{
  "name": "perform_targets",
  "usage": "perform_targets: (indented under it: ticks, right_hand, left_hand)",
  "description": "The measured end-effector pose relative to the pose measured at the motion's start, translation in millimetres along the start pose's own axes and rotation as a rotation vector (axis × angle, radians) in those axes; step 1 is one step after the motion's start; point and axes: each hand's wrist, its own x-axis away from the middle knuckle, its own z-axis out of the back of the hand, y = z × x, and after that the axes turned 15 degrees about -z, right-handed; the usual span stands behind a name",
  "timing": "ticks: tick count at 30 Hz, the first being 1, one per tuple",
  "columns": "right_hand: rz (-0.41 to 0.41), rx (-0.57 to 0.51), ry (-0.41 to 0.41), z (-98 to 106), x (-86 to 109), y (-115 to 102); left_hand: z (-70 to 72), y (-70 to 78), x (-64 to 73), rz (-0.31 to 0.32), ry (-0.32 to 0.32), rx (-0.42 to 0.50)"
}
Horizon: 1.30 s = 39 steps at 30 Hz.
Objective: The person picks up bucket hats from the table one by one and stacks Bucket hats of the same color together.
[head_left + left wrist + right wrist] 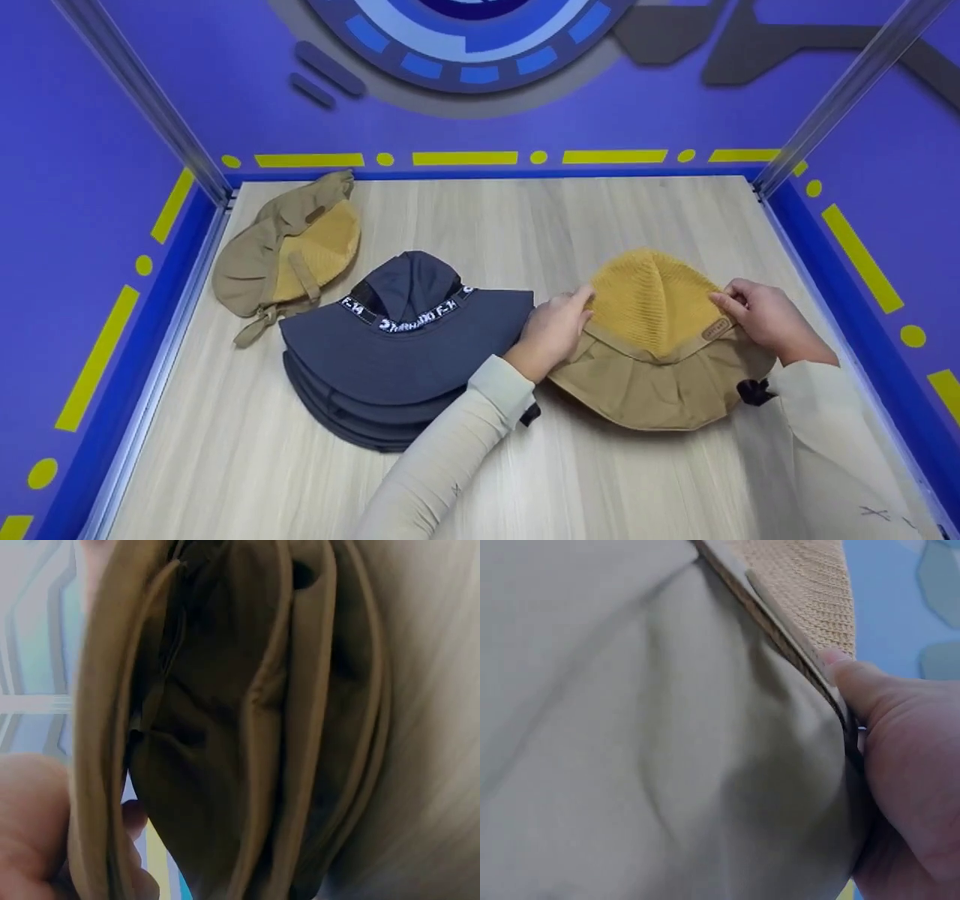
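A sun hat (649,304) with a yellow ribbed crown and a tan brim is between both hands at the right of the table. My left hand (553,330) grips its left side, where crown meets brim. On the opposite side my right hand (772,319) pinches it beside a small brown label (715,328). In the left wrist view, the left hand (34,832) holds the outermost fabric edge, and several tan brims (307,712) lie layered beyond it. The right wrist view has the thumb of the right hand (919,757) on the hat's band.
A stack of dark grey bucket hats (405,360) with a lettered band stands left of my left forearm. Another yellow and tan hat (251,270) lies on its side at the back left. Blue panels (487,131) border the wooden table (480,217) at back and sides.
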Motion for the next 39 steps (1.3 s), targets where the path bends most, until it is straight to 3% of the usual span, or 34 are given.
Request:
perform_targets:
  ticks: [7,15,18,22,25,29,33,39]
  right_hand:
    - [-0.022,0.036,-0.07,-5.8,-10.0,2.5]
    - [-0.067,0.049,-0.091,-18.6,-12.5,-1.9]
    - [-0.115,0.061,-0.056,-23.6,-10.1,-9.5]
    - [-0.139,0.019,0.064,-26.7,-3.3,-29.2]
    - [-0.074,-0.053,0.178,-30.8,3.4,-51.6]
    - [0.024,-0.088,0.226,-41.2,19.9,-84.2]
    - [0.065,-0.062,0.178,-57.5,40.7,-102.1]
    - [0.013,0.029,0.021,-86.1,50.4,-100.4]
  left_hand:
    - [-11.0,-0.3,-2.6,-0.01,-0.007,-0.158]
    - [-19.2,-0.9,0.4,0.005,-0.02,-0.224]
    - [-20.3,-0.6,3.3,-0.006,0.008,-0.236]
    - [-19.8,-0.1,7.8,-0.029,0.06,-0.23]
    - [-18.3,0.2,11.3,-0.043,0.085,-0.209]
    - [-14.7,1.6,16.9,-0.049,0.092,-0.182]
    - [-11.4,2.5,23.5,-0.068,0.108,-0.174]
    - [-7.6,-1.3,35.8,-0.117,0.149,-0.142]
